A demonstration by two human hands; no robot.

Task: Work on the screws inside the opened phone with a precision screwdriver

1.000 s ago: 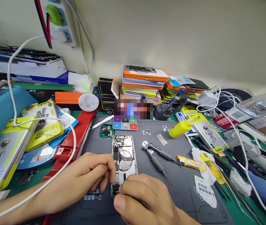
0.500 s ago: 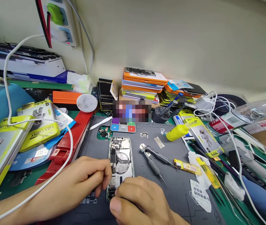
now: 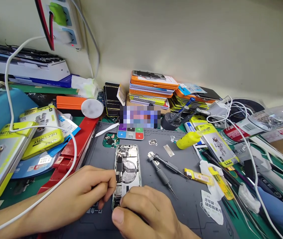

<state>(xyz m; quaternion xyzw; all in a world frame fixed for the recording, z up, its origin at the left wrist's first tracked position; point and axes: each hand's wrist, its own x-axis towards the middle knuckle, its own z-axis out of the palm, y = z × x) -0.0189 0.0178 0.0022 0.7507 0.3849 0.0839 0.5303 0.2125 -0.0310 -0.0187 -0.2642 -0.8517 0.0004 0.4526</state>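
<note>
An opened phone (image 3: pixel 132 152) lies on the dark grey mat (image 3: pixel 153 182), its circuit boards, flex cables and a round silvery coil exposed. My left hand (image 3: pixel 91 189) is closed, its curled fingers against the phone's left edge. Over the phone's lower end my right hand (image 3: pixel 148 212) is closed too, thumb toward the lower left corner. It covers that end and hides whatever its fingertips hold. To the right of the phone lie two screwdrivers (image 3: pixel 163 176), (image 3: pixel 170 166) and a small metal plate (image 3: pixel 168 150).
A yellow bottle (image 3: pixel 188 140), a yellow-labelled strip (image 3: pixel 198 177) and a white card (image 3: pixel 211 207) are on the right. Battery boxes (image 3: pixel 5 156) and a red clamp-like tool (image 3: pixel 78 146) stand left. A white cable (image 3: pixel 74 156) crosses above my left forearm. Phone cases (image 3: pixel 153 86) are stacked behind.
Both hands and the phone have shifted slightly left. The view has moved a little. The fingers stay curled at the phone's left edge and lower end.
</note>
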